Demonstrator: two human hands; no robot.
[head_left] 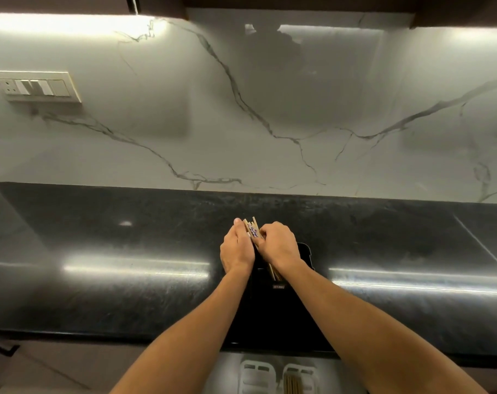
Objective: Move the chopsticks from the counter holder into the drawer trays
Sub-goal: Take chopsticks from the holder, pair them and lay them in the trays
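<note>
here, both hands grip chopsticks, holder label unreadable

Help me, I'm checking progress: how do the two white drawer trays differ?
The left tray looks empty, while the right tray already holds wooden chopsticks. The left tray sits below the black holder's left side, the right tray below its right. Both are white, similar in shape, side by side.

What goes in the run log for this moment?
step: gathering chopsticks | left hand + right hand: grip on bundle | holder: on counter | drawer trays: below
</note>
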